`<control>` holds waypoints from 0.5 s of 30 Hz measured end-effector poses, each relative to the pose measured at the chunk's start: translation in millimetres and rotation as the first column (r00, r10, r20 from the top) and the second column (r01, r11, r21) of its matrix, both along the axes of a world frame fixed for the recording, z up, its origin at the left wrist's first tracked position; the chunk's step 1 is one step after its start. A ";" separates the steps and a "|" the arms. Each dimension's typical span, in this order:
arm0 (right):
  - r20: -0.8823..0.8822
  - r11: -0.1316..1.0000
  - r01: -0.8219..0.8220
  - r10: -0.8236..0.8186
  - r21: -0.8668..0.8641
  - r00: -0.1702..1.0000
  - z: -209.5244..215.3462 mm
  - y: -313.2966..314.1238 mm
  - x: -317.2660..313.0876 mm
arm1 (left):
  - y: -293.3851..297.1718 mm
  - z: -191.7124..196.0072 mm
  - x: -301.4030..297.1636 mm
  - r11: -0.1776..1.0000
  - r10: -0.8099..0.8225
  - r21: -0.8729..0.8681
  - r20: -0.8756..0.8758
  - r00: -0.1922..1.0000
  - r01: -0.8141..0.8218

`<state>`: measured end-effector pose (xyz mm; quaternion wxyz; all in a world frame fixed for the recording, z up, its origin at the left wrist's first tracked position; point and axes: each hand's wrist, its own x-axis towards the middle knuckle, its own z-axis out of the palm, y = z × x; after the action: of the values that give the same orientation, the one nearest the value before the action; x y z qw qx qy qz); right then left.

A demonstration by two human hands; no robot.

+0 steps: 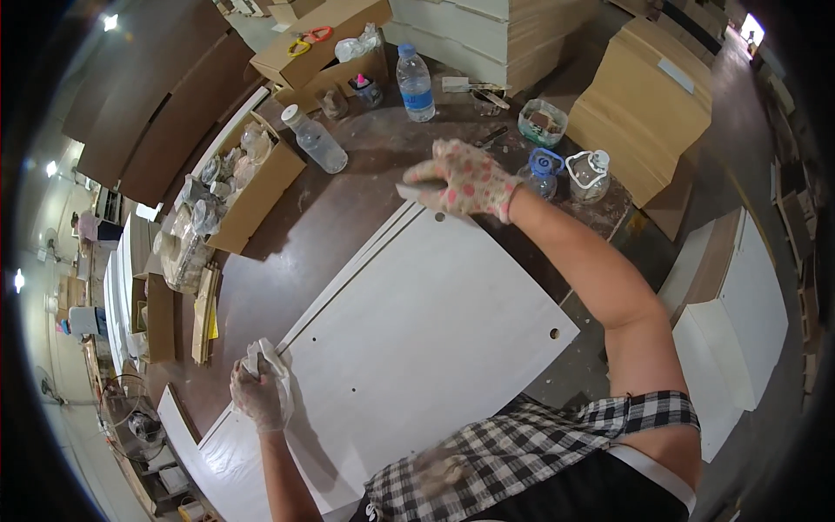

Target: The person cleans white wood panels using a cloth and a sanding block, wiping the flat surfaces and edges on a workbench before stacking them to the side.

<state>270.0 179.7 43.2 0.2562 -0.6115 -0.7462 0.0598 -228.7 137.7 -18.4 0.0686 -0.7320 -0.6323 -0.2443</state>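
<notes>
A white panel [409, 296] with several small round holes lies slantwise before me, on top of at least one more panel whose edge shows along the left side. My left hand [259, 396], in a thin clear glove, bunches a white cloth [277, 370] at the panel's left edge. Over the far corner is my right hand [470, 178] in a white glove with pink dots. Its fingers curl round a small pale piece [409, 190], slightly blurred and partly hidden, whose kind I cannot make out.
On the brown table [261, 296] stand a water bottle [416, 87], a tilted clear bottle [317, 143] and two handled jugs [589, 178]. A cardboard box [248, 204] of plastic-wrapped bits sits left. Scissors [310, 39] lie on another box. Cardboard sheets [639, 109] stand at right.
</notes>
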 end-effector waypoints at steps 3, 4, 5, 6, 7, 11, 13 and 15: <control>0.024 0.997 0.078 -0.077 -0.021 0.997 -2.2 -4.7 19.9 | -0.3 4.8 7.6 1.000 0.019 -0.004 0.004 1.000 -0.019; 0.185 0.982 0.147 -0.124 -0.118 0.975 9.8 -5.9 31.9 | 0.3 5.3 8.4 1.000 0.018 0.023 -0.008 1.000 -0.018; 0.265 0.990 0.139 -0.137 0.012 0.954 0.6 -14.8 45.9 | -0.8 4.9 9.0 0.999 0.016 0.051 -0.018 1.000 -0.015; 0.148 0.983 0.179 -0.172 -0.041 0.974 -8.3 -18.7 52.8 | -4.8 5.8 7.7 0.999 0.028 0.027 -0.038 0.999 -0.027; 0.026 0.972 0.211 -0.209 -0.101 0.977 -3.8 -25.2 48.3 | -6.5 7.7 7.4 0.999 0.033 0.019 -0.037 0.999 -0.032; 0.093 0.966 -0.051 0.029 0.252 0.995 -15.5 -9.6 6.2 | -3.4 6.5 8.0 1.000 -0.001 0.019 -0.013 1.000 0.002; 0.080 0.994 0.068 -0.061 -0.087 0.995 -8.1 -5.8 17.4 | -3.4 4.0 7.1 0.998 -0.026 0.050 0.010 1.000 0.026; 0.324 0.974 0.191 -0.142 -0.123 0.935 -10.5 -15.2 47.4 | -6.1 8.9 11.3 1.000 0.006 0.026 -0.022 1.000 -0.006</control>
<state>317.5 164.5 32.6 0.0913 -0.6921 -0.7160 -0.0031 -217.4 131.6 -9.5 0.0857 -0.7318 -0.6305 -0.2442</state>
